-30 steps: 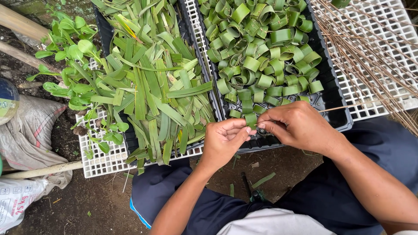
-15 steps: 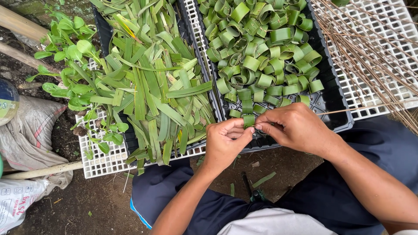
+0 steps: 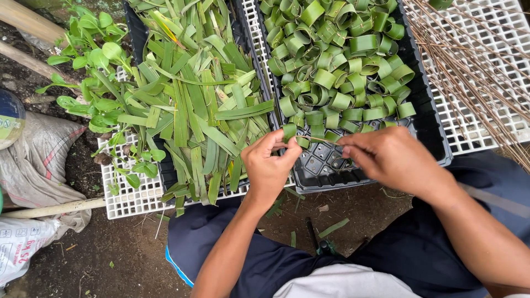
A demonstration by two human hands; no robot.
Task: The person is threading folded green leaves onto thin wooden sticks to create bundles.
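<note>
A: Two trays, left to right?
B: Left tray (image 3: 165, 176), flat leaf strips (image 3: 193, 110); right tray (image 3: 430, 138), rolled leaf rings (image 3: 342, 60).
A: Hands?
B: Left hand (image 3: 270, 165), fingers pinched shut on a leaf ring (image 3: 301, 142); right hand (image 3: 386, 157), fingertips closed on a thin stick (image 3: 323, 139), now drawn rightward, apparently pinning it.

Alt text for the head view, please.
Two hands work a green leaf ring over a black tray: left hand pinches it, right hand holds a thin stick. Flat leaf strips lie left.
</note>
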